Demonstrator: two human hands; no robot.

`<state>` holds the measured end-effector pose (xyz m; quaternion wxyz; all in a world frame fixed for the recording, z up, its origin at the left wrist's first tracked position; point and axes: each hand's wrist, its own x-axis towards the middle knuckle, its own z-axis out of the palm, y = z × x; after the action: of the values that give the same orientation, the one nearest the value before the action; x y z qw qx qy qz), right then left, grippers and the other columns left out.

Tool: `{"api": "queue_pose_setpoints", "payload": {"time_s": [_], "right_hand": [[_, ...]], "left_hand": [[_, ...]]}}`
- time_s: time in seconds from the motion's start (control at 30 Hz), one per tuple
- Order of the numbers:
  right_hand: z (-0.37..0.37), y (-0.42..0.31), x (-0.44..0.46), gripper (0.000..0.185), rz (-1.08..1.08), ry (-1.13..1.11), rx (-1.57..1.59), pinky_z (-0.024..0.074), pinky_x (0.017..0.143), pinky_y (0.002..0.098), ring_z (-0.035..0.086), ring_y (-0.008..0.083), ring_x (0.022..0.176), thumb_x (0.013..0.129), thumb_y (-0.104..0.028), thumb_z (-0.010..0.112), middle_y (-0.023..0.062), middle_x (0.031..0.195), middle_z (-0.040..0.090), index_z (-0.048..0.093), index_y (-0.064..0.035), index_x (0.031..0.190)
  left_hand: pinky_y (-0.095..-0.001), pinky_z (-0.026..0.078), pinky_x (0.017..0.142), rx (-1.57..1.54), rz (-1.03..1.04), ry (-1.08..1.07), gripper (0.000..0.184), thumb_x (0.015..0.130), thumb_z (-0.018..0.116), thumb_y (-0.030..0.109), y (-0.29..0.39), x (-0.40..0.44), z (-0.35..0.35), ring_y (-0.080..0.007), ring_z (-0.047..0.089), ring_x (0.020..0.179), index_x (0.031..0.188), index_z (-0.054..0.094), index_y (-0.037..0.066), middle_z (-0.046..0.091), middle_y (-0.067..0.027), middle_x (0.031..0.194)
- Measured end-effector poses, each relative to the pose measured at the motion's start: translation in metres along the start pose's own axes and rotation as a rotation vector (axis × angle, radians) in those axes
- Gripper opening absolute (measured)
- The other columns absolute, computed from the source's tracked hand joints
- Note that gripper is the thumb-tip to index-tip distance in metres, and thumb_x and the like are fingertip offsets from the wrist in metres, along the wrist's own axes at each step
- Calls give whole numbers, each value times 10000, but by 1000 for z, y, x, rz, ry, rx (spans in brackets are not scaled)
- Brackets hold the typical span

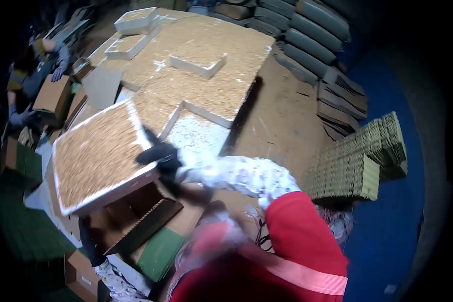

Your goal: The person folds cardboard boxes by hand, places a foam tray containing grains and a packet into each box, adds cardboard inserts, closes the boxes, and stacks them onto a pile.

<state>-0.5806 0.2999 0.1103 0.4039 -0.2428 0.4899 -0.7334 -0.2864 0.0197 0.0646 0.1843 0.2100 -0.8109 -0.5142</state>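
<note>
A shallow white-rimmed tray (101,199), full of tan granular material, is tilted above an open cardboard box (143,221). My right hand (165,160), in a dark glove and blurred by motion, is closed on the tray's right edge. Low on the left, my left hand (89,244), also dark-gloved, reaches up beside the box below the tray's near left corner. Its fingers are hidden, so I cannot see whether it grips the box or the tray. Green panels mark the box's outer flap.
Tan material covers a large table (151,90) with several white trays (194,64) on it. Egg-carton-like stacks (345,176) stand right, below filled sacks (312,32). Far left, a gloved co-worker (55,58) handles a cardboard box (53,95).
</note>
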Motion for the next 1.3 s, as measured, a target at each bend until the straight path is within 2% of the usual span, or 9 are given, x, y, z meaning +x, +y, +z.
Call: {"api": "queue_pose_setpoints", "payload": {"time_s": [0.27, 0.4, 0.5, 0.73, 1.0, 1.1, 1.17, 1.27, 1.3], "right_hand": [[66, -37, -35, 1048, 172, -38, -640, 454, 675, 281, 566, 203, 760, 608, -154, 709, 188, 933, 565, 18, -181, 1395], [44, -20, -56, 657, 608, -28, -784, 455, 693, 307, 565, 208, 762, 598, -390, 726, 159, 854, 601, 547, 45, 1056], [37, 8, -58, 663, 348, -80, -680, 465, 662, 310, 579, 208, 733, 647, -372, 694, 153, 844, 607, 481, 14, 1142], [35, 45, -19, 565, 212, -262, -1312, 474, 588, 377, 597, 265, 673, 753, -304, 597, 160, 811, 604, 421, 14, 1186], [84, 63, 24, 331, 511, -764, -2090, 481, 765, 409, 609, 309, 880, 798, -171, 471, 150, 953, 623, 536, -47, 1098], [86, 34, 9, 271, -57, -333, -1787, 488, 666, 403, 623, 287, 768, 800, -171, 521, 146, 878, 626, 567, -88, 1054], [76, 14, 10, 264, -468, 42, -1413, 477, 537, 339, 614, 243, 598, 773, -125, 596, 129, 711, 612, 574, -104, 1036], [1, 32, 29, 238, -345, 452, -1189, 469, 551, 278, 582, 198, 571, 772, -71, 585, 97, 716, 613, 599, -85, 1010], [-35, 62, 38, 237, -315, 414, -1150, 477, 589, 289, 592, 203, 631, 779, -57, 568, 106, 774, 616, 598, -84, 1012]], "left_hand": [[-310, 223, 1044, -271, -134, -18, 434, 954, 256, 211, -3, -4, 11, -195, 328, 1236, 1315, 285, -27, 344, -133, 1344], [-305, 221, 1043, -672, -187, -122, 446, 957, 265, 241, -13, -9, 13, -188, 323, 1239, 1316, 286, -24, 346, -126, 1342], [-301, 182, 1058, -796, -144, 189, 467, 959, 264, 267, 31, -2, 32, -181, 285, 1261, 1321, 271, -28, 303, -118, 1369], [-339, 310, 998, 450, 158, 250, 570, 739, 381, -59, 21, -28, 30, -339, 392, 1179, 1301, 317, 7, 386, -230, 1279], [-323, 404, 900, 238, -28, 219, 584, 786, 429, -33, 13, -31, 11, -296, 470, 1110, 1339, 264, 57, 437, -204, 1239], [-202, 428, 783, -637, -202, 455, 593, 845, 558, 175, -27, 8, -15, -109, 536, 899, 1347, 255, 91, 560, -75, 1057], [-270, 433, 823, -18, -180, 650, 633, 786, 629, 215, -126, 46, -35, -176, 543, 914, 1300, 313, 23, 548, -140, 1070], [-352, 412, 890, 203, -475, 545, 781, 672, 691, 234, -145, 76, -53, -350, 485, 1079, 1300, 290, 0, 406, -243, 1258], [-399, 399, 906, 664, -384, 573, 823, 628, 707, 289, -268, 85, -72, -368, 478, 1076, 1287, 303, 5, 392, -230, 1267]]}}
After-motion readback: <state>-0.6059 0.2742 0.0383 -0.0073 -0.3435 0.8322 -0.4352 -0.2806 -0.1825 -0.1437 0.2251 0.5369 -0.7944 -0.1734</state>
